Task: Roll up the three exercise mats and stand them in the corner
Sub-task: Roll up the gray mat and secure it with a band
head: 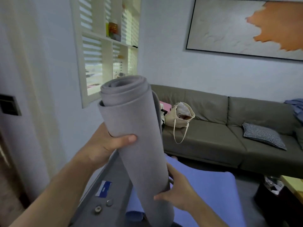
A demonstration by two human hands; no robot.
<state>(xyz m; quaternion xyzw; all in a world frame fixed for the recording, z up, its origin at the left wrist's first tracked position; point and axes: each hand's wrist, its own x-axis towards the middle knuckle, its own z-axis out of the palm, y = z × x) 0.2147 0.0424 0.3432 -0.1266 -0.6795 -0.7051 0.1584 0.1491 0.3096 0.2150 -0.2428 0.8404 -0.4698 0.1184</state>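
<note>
Grey mat [139,145]: rolled into a tube, held nearly upright and tilted a little left, in front of the sofa's left end.
Left hand [105,145]: grip wrapped round the roll's upper half, thumb across the front.
Right hand [178,192]: grip cupping the roll's lower right side, fingers curled on it.
Blue mat [213,190]: lying flat on the floor behind the roll, its near end partly rolled.
Sofa [221,136]: grey, against the wall; cream tote bag [180,115] and checked cushion [262,136] on the seat.
Painting [237,27]: on the wall above.
</note>
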